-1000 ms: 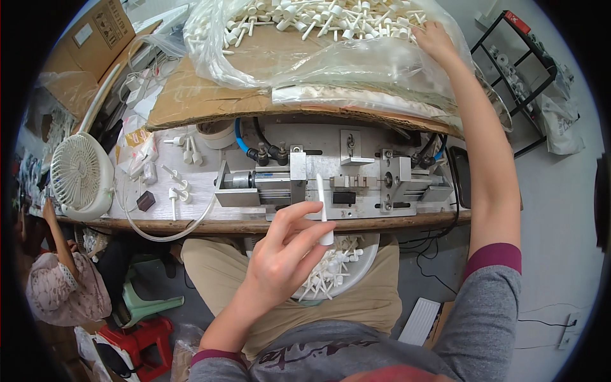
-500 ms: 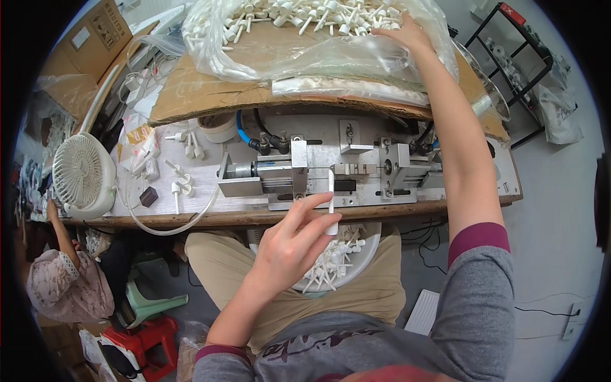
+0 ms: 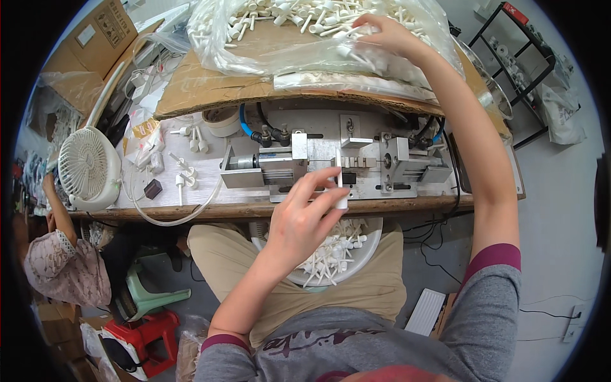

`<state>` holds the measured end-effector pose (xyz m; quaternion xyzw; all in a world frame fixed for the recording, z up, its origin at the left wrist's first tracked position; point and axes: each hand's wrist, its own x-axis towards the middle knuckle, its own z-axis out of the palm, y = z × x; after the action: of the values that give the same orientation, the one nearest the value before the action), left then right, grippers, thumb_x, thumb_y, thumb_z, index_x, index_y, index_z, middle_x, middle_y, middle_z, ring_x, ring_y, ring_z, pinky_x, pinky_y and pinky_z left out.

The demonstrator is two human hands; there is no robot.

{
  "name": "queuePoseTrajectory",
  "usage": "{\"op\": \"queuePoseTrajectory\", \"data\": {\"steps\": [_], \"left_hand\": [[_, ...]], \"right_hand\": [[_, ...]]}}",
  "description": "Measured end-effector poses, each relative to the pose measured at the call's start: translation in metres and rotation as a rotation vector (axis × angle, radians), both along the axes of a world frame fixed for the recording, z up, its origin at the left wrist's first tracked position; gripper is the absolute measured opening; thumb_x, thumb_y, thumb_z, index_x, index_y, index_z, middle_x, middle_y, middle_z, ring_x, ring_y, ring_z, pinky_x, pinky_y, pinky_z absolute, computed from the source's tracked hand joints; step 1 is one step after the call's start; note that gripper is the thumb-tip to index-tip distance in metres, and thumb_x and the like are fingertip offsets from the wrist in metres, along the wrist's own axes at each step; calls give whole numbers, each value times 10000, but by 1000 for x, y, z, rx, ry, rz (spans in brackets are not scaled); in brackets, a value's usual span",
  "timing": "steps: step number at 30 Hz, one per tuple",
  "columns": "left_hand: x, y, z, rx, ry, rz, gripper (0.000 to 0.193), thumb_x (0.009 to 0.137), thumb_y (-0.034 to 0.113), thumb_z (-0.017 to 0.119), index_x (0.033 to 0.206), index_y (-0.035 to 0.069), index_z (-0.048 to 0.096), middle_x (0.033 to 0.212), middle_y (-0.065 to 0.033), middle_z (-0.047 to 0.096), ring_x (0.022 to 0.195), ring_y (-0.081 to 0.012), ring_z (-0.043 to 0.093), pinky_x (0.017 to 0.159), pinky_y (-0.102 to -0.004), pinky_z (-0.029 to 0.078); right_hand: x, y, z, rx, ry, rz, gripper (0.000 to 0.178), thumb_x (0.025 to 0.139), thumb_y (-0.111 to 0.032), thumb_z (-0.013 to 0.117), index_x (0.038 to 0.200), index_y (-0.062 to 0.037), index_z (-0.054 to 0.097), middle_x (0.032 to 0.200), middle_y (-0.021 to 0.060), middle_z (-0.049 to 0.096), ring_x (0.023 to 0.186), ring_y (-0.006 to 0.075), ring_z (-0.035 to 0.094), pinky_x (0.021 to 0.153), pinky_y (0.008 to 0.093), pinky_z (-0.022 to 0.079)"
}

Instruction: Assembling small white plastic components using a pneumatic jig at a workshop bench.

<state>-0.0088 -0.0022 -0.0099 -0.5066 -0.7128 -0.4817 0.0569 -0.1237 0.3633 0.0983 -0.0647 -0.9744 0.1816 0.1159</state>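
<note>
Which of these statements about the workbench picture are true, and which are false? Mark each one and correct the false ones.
1. The left hand pinches a small white plastic part. True.
2. The right hand rests on the white fan. False: it reaches into the clear bag of white parts.
3. A bowl of white parts sits on the person's lap. True.
4. The metal fixture stands on the floor. False: it sits on the bench.
</note>
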Motion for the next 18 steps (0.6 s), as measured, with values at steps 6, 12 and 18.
{"op": "queuePoseTrajectory", "data": {"steps": [6, 12, 18], "left_hand": [[2, 15, 1, -85, 213, 112, 290, 743, 75, 765, 1020, 18, 701, 1222, -97, 662, 888, -223, 668, 742, -321, 545], [3, 24, -12, -245, 320, 88, 259, 751, 91, 755, 1000, 34, 706, 1215, -103, 673, 749, -226, 683, 666, -318, 531], [-3, 30, 0, -302, 338, 65, 249, 753, 125, 759, 983, 47, 709, 1218, -101, 673, 632, -235, 662, 601, -316, 519]], "right_hand": [[37, -37, 32, 142, 117, 137, 500, 826, -333, 671, 1286, -145, 611, 1230, 109, 640, 1074, 275, 614, 859, 362, 510], [90, 1, 34, 392, 53, 77, 543, 823, -401, 723, 1302, -169, 612, 1297, 102, 623, 1119, 280, 615, 870, 349, 524], [106, -29, 2, 262, 87, -31, 360, 798, -295, 759, 1102, -120, 678, 1034, 59, 654, 791, 179, 561, 717, 326, 500]]}}
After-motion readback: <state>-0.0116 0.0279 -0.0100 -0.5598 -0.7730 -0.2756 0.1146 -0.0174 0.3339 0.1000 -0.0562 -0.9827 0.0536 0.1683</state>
